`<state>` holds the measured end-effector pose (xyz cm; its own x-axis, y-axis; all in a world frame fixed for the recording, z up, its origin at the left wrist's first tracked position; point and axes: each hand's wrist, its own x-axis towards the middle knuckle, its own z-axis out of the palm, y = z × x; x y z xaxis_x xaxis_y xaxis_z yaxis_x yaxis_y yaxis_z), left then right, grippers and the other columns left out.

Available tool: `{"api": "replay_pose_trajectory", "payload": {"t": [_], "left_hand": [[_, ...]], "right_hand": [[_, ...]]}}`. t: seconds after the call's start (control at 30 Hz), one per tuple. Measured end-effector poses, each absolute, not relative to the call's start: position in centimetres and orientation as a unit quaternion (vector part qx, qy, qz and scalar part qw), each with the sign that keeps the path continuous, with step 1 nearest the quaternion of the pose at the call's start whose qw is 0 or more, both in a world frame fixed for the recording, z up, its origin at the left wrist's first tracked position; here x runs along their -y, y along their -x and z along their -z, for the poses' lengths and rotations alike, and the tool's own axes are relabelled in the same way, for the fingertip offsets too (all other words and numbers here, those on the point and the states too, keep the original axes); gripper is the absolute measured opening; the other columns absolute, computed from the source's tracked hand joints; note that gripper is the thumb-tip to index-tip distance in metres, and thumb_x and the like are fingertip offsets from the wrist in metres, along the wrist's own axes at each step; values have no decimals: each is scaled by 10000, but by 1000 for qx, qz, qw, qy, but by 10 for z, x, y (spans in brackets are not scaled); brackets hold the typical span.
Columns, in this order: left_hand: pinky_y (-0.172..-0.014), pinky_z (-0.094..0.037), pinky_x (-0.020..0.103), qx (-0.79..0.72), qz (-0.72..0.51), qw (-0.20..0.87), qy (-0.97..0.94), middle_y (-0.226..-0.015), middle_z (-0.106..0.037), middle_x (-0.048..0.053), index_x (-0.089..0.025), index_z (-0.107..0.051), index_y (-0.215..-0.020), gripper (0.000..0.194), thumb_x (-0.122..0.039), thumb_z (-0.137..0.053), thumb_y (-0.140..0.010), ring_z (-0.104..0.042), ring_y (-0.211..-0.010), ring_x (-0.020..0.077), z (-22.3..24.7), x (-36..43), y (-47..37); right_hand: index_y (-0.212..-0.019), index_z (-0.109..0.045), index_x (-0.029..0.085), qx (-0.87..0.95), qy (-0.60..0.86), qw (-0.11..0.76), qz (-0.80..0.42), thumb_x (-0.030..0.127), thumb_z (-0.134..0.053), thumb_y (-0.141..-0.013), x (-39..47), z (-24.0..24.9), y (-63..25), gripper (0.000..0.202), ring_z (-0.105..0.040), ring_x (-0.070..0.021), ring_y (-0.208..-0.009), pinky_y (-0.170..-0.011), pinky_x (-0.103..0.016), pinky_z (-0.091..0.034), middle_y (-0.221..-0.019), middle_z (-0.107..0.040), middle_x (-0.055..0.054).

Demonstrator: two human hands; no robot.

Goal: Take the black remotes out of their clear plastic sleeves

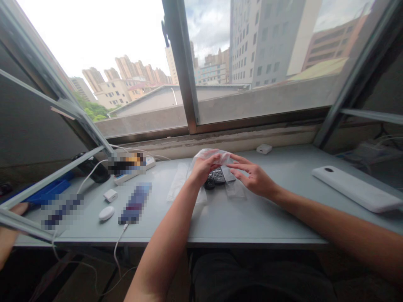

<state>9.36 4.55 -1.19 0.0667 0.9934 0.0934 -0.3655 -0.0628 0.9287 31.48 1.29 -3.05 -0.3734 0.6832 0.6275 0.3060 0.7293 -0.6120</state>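
Note:
My left hand (204, 168) has its fingers closed on a clear plastic bag (206, 152), which is raised a little above the table. On the bag's right side is my right hand (254, 179), its fingers stretched out and apart, with the fingertips at the bag's edge. Below the hands lie two black remote controls, one remote (218, 176) beside another remote (209, 182), partly hidden by my left hand. More clear plastic (236, 191) lies flat to their right, and a whitish plastic bag (178, 184) lies to the left.
On the pale table (252, 222), a white charger (110, 195), a white oval object (106, 213) and a blurred-out phone-like item (135, 203) lie left. A power strip (135, 170) stands behind them. At right is a long white device (355, 188). Another person's arm (9, 235) shows far left.

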Motion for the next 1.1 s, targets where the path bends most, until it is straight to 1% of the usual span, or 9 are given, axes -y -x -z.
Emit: {"api": "replay_pose_trajectory", "payload": {"t": [0.2, 0.33, 0.5, 0.6, 0.77, 0.87, 0.97, 1.03, 1.1], "left_hand": [[-1003, -619, 411, -360, -586, 580, -436, -1073, -824, 101, -162, -798, -1136, 483, -333, -1005, -735, -779, -1026, 257, 9, -45, -92], [-1016, -611, 418, -340, -545, 601, -476, -1100, -822, 131, -144, -814, -1113, 501, -385, -1017, -723, -779, -1035, 267, 8, -41, -94], [-1064, -586, 423, -320, -520, 600, -518, -1117, -820, 126, -175, -825, -1120, 492, -409, -1015, -732, -775, -1064, 268, 8, -36, -96], [-1115, -558, 443, -301, -512, 611, -524, -1150, -815, 130, -180, -814, -1179, 527, -391, -1015, -740, -771, -1110, 276, 7, -33, -97], [-1216, -486, 517, -258, -486, 626, -552, -1325, -775, 165, -188, -745, -1343, 655, -389, -999, -773, -752, -1225, 305, 7, -32, -94], [-1229, -465, 562, -244, -471, 626, -571, -1388, -751, 177, -203, -707, -1396, 717, -387, -1003, -769, -735, -1265, 338, 6, -32, -92], [-1223, -469, 559, -247, -449, 626, -587, -1415, -739, 174, -224, -684, -1428, 743, -379, -1000, -774, -715, -1300, 356, 5, -29, -94], [-1213, -473, 557, -247, -433, 630, -595, -1420, -733, 189, -209, -658, -1461, 785, -370, -1001, -774, -700, -1317, 376, 3, -26, -96], [-1204, -472, 568, -241, -422, 633, -603, -1426, -722, 218, -180, -613, -1509, 858, -357, -1007, -767, -694, -1317, 395, 1, -24, -99]], "right_hand": [[-1431, -782, 279, 803, 302, 475, -195, 392, -713, -1030, -14, 32, -314, 422, -587, -365, -1510, -1312, -592, -426, -1589, -653, -95], [-1416, -789, 273, 811, 293, 467, -195, 401, -740, -1015, -15, 34, -313, 424, -606, -376, -1489, -1299, -596, -444, -1553, -684, -100], [-1394, -796, 273, 823, 272, 461, -190, 400, -729, -1021, -12, 31, -312, 400, -666, -369, -1412, -1256, -572, -498, -1468, -740, -101], [-1431, -771, 276, 831, 262, 451, -194, 399, -727, -1027, -10, 28, -311, 424, -661, -369, -1417, -1255, -556, -499, -1481, -729, -101], [-1584, -642, 301, 848, 236, 428, -204, 405, -711, -1045, -10, 29, -312, 552, -526, -369, -1558, -1338, -581, -366, -1629, -621, -75], [-1619, -596, 309, 855, 228, 419, -204, 418, -710, -1050, -10, 30, -312, 591, -542, -370, -1544, -1321, -586, -389, -1626, -625, -75], [-1676, -514, 323, 857, 222, 413, -213, 430, -710, -1051, -7, 30, -311, 663, -513, -373, -1567, -1315, -573, -401, -1669, -581, -68], [-1694, -485, 329, 858, 219, 410, -217, 433, -717, -1045, -5, 30, -310, 697, -495, -380, -1579, -1316, -567, -401, -1685, -564, -67], [-1683, -501, 330, 861, 214, 407, -218, 428, -715, -1044, -4, 30, -310, 680, -514, -382, -1564, -1308, -566, -411, -1664, -586, -70]]}}
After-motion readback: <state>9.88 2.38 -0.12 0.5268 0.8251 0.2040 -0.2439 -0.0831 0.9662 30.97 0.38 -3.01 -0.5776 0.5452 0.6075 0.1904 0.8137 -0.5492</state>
